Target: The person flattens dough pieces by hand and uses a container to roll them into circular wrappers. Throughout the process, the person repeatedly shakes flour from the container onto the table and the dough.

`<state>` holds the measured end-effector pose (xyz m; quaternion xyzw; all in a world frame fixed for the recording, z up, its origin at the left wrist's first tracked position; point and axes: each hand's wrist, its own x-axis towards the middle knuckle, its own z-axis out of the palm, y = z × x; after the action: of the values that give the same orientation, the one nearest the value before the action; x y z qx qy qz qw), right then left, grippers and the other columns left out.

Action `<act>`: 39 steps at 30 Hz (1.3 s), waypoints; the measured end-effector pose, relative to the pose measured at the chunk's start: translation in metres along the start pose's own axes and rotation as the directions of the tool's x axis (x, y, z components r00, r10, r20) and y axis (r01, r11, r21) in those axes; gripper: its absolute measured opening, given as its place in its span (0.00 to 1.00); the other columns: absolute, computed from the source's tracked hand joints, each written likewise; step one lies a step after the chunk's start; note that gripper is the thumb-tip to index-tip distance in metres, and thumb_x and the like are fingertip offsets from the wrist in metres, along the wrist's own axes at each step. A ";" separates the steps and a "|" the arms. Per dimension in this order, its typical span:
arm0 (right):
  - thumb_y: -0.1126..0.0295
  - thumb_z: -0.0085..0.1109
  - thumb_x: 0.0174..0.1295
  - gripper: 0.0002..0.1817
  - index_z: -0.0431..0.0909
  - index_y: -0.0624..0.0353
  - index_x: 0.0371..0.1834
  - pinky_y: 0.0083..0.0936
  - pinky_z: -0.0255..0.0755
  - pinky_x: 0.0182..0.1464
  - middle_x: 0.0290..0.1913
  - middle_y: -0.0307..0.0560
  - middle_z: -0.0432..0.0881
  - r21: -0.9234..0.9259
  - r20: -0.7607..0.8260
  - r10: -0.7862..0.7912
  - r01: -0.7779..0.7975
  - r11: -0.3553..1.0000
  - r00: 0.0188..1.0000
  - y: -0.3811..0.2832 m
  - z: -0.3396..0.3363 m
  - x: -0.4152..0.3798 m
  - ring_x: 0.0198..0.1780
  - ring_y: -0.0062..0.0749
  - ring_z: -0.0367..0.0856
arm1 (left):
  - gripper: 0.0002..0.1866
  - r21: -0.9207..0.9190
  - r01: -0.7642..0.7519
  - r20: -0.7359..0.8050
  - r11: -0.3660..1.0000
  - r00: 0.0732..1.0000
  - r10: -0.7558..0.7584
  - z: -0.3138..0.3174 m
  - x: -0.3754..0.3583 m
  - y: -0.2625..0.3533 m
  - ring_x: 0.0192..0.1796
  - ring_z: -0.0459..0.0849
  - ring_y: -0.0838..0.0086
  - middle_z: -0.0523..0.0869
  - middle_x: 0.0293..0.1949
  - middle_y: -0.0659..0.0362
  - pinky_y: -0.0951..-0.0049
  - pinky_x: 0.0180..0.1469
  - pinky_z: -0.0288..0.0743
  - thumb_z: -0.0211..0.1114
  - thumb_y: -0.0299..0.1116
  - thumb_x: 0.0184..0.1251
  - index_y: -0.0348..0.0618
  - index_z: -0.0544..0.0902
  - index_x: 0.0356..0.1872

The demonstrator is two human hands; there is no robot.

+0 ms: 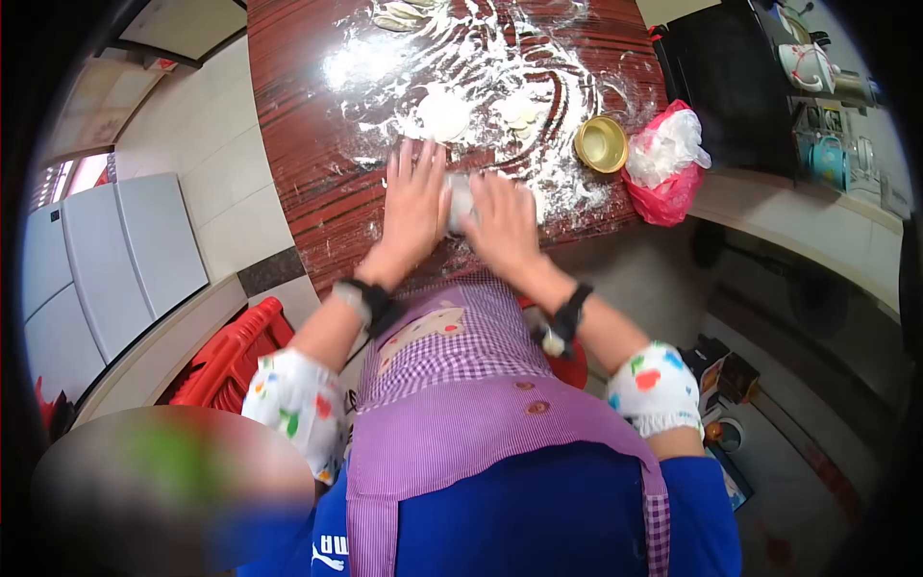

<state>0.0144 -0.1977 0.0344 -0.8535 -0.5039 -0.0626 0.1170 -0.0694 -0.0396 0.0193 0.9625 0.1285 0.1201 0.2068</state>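
My left hand (411,212) is stretched out flat near the front edge of the dark red wood-grain table (322,207). Beside it my right hand (504,223) lies palm down with straight fingers. Between them a smooth grey, roller-like piece (461,200) shows, touched by both hands; its ends are hidden under the palms. Just beyond the fingertips rests a round, floury white patch that looks like flattened dough (443,115). Small pale dough pieces (521,115) sit to its right. White flour (500,58) is spread in streaks over the tabletop.
A gold-coloured round tin (602,144) stands at the right, next to pink and white plastic bags (666,159) at the table edge. Pale shaped pieces (409,13) lie at the far side. Red stacked stools (236,351) are at the left, and a person's blurred head (173,481) is close by.
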 end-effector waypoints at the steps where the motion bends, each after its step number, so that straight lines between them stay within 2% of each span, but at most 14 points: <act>1: 0.49 0.61 0.61 0.32 0.71 0.60 0.62 0.44 0.65 0.53 0.56 0.54 0.76 -0.064 0.003 -0.041 0.041 0.997 0.999 -0.008 -0.008 -0.014 0.56 0.43 0.74 | 0.28 -0.055 -0.036 -0.011 0.998 0.999 0.035 -0.001 -0.017 0.003 0.75 0.57 0.39 0.65 0.72 0.41 0.40 0.74 0.51 0.56 0.35 0.70 0.29 0.68 0.68; 4: 0.51 0.63 0.59 0.36 0.68 0.58 0.68 0.44 0.66 0.61 0.59 0.53 0.75 -0.041 0.061 -0.032 0.035 0.999 0.998 0.000 0.003 -0.003 0.59 0.46 0.74 | 0.29 -0.022 -0.067 -0.030 0.998 0.997 0.066 0.007 -0.012 -0.002 0.75 0.57 0.39 0.65 0.73 0.44 0.39 0.74 0.52 0.57 0.34 0.69 0.31 0.67 0.69; 7: 0.54 0.52 0.69 0.19 0.78 0.54 0.54 0.45 0.68 0.52 0.54 0.51 0.79 0.051 0.281 0.130 -0.150 0.987 0.951 0.039 0.005 0.068 0.53 0.43 0.77 | 0.27 0.070 -0.006 -0.137 0.998 0.990 0.015 0.015 0.062 -0.018 0.77 0.56 0.46 0.66 0.74 0.49 0.37 0.74 0.50 0.51 0.35 0.72 0.36 0.67 0.70; 11: 0.49 0.45 0.73 0.23 0.81 0.57 0.47 0.45 0.63 0.51 0.40 0.49 0.81 0.134 0.204 0.076 -0.105 0.985 0.976 0.065 0.013 0.093 0.46 0.42 0.77 | 0.23 -0.124 0.139 -0.280 0.982 0.945 -0.169 0.007 0.076 -0.023 0.72 0.68 0.53 0.73 0.68 0.46 0.44 0.73 0.56 0.48 0.34 0.74 0.37 0.70 0.67; 12: 0.44 0.48 0.71 0.27 0.78 0.57 0.55 0.45 0.62 0.54 0.44 0.50 0.81 0.184 0.230 0.055 -0.099 0.978 0.972 0.067 0.012 0.087 0.50 0.42 0.77 | 0.21 -0.387 0.245 -0.246 0.889 0.902 -0.356 -0.011 0.062 -0.021 0.65 0.75 0.53 0.78 0.61 0.44 0.49 0.69 0.63 0.50 0.32 0.73 0.36 0.73 0.63; 15: 0.40 0.54 0.65 0.35 0.72 0.56 0.65 0.45 0.61 0.56 0.50 0.52 0.78 0.154 0.017 -0.111 0.107 0.982 0.994 0.061 0.005 0.067 0.54 0.41 0.75 | 0.08 -0.375 0.330 -0.385 0.866 0.794 -0.470 -0.012 0.004 -0.032 0.45 0.79 0.54 0.82 0.42 0.49 0.55 0.49 0.69 0.56 0.31 0.71 0.37 0.79 0.44; 16: 0.38 0.64 0.56 0.45 0.65 0.54 0.71 0.45 0.60 0.60 0.55 0.52 0.75 0.113 0.150 -0.123 0.107 0.988 0.981 0.057 0.000 0.061 0.58 0.42 0.73 | 0.06 -0.419 0.355 -0.295 0.835 0.817 -0.496 -0.002 -0.018 -0.035 0.43 0.80 0.55 0.82 0.40 0.50 0.56 0.48 0.68 0.59 0.29 0.70 0.39 0.79 0.42; 19: 0.38 0.68 0.49 0.51 0.62 0.58 0.72 0.43 0.59 0.63 0.57 0.53 0.75 0.070 0.368 -0.146 0.130 0.989 0.918 0.055 -0.001 0.051 0.62 0.44 0.73 | 0.09 -0.266 0.345 -0.003 0.900 0.933 -0.359 0.017 -0.052 -0.023 0.45 0.80 0.57 0.82 0.41 0.53 0.60 0.48 0.68 0.65 0.29 0.63 0.43 0.80 0.44; 21: 0.46 0.75 0.42 0.53 0.62 0.58 0.72 0.44 0.63 0.62 0.56 0.54 0.76 0.098 0.389 -0.080 0.045 0.994 0.918 0.060 -0.004 0.052 0.61 0.46 0.74 | 0.14 -0.234 0.254 -0.068 0.939 0.959 -0.276 0.030 -0.044 -0.011 0.49 0.79 0.57 0.81 0.44 0.54 0.59 0.49 0.68 0.70 0.31 0.57 0.44 0.80 0.45; 24: 0.55 0.78 0.39 0.50 0.64 0.58 0.68 0.45 0.67 0.60 0.53 0.54 0.79 0.328 0.336 0.234 -0.346 0.879 0.912 0.076 -0.008 0.052 0.56 0.42 0.78 | 0.19 -0.191 0.292 -0.053 0.937 0.950 -0.307 0.036 -0.015 0.004 0.54 0.75 0.58 0.79 0.47 0.56 0.57 0.51 0.66 0.74 0.32 0.52 0.45 0.80 0.45; 28: 0.53 0.79 0.40 0.51 0.64 0.65 0.66 0.37 0.71 0.62 0.58 0.61 0.78 0.551 0.352 0.413 -0.542 0.634 0.840 0.089 -0.025 0.038 0.60 0.50 0.78 | 0.16 -0.172 0.417 0.069 0.893 0.909 -0.411 0.047 -0.003 0.008 0.53 0.74 0.58 0.79 0.45 0.55 0.57 0.50 0.66 0.75 0.31 0.50 0.46 0.79 0.40; 35: 0.57 0.81 0.41 0.51 0.65 0.70 0.67 0.35 0.71 0.62 0.56 0.58 0.79 0.553 0.328 0.413 -0.527 0.646 0.850 0.099 -0.013 0.006 0.58 0.41 0.79 | 0.09 -0.312 0.479 0.146 0.820 0.877 -0.457 0.048 0.000 0.003 0.44 0.79 0.59 0.81 0.35 0.58 0.59 0.48 0.66 0.72 0.31 0.55 0.46 0.79 0.33; 37: 0.57 0.81 0.41 0.51 0.64 0.70 0.67 0.35 0.71 0.62 0.57 0.58 0.78 0.538 0.326 0.424 -0.534 0.652 0.845 0.094 -0.017 0.006 0.58 0.42 0.79 | 0.08 -0.258 0.195 -0.153 0.946 0.959 -0.239 0.032 0.006 0.006 0.40 0.80 0.59 0.81 0.32 0.58 0.60 0.47 0.67 0.70 0.29 0.56 0.46 0.79 0.33; 39: 0.57 0.81 0.41 0.52 0.64 0.70 0.67 0.35 0.72 0.62 0.57 0.58 0.78 0.522 0.328 0.432 -0.542 0.658 0.840 0.092 -0.014 0.004 0.58 0.42 0.79 | 0.09 -0.147 0.099 -0.118 0.984 0.986 -0.117 0.025 0.006 0.006 0.42 0.80 0.61 0.82 0.36 0.59 0.60 0.48 0.67 0.70 0.29 0.55 0.46 0.79 0.36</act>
<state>0.0974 -0.2411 0.0366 -0.8778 -0.2571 0.2077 0.3467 -0.0557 -0.0521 0.0009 0.9275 0.1845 0.1782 0.2718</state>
